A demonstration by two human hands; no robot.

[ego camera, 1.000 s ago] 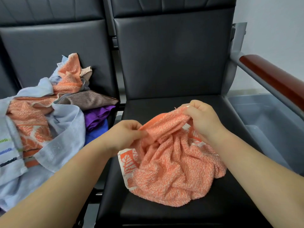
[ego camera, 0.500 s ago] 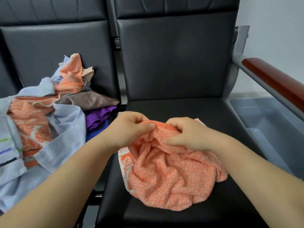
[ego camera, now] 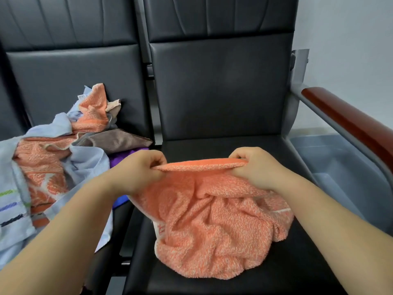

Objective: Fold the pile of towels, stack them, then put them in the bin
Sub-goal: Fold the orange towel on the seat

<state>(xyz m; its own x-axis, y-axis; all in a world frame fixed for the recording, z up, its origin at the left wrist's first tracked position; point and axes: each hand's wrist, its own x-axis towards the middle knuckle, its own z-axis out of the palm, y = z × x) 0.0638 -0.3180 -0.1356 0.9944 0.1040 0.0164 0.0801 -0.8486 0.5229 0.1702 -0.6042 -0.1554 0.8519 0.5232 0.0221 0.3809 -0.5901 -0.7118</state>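
Observation:
An orange speckled towel lies crumpled on the black seat in front of me. My left hand pinches the left end of its top hem, and my right hand pinches the right end. The hem is stretched taut between them, raised above the rest of the towel. A pile of unfolded towels in orange, pale blue, brown and purple covers the seat to the left. A grey plastic bin stands on the floor at the right, beyond the armrest.
A wooden-topped armrest on a grey metal frame runs between the seat and the bin. Black padded backrests rise behind both seats. A white wall is at the far right.
My hands have moved apart along the towel's edge, pulling the hem straight and lifting it. Before, they were close together on the bunched cloth.

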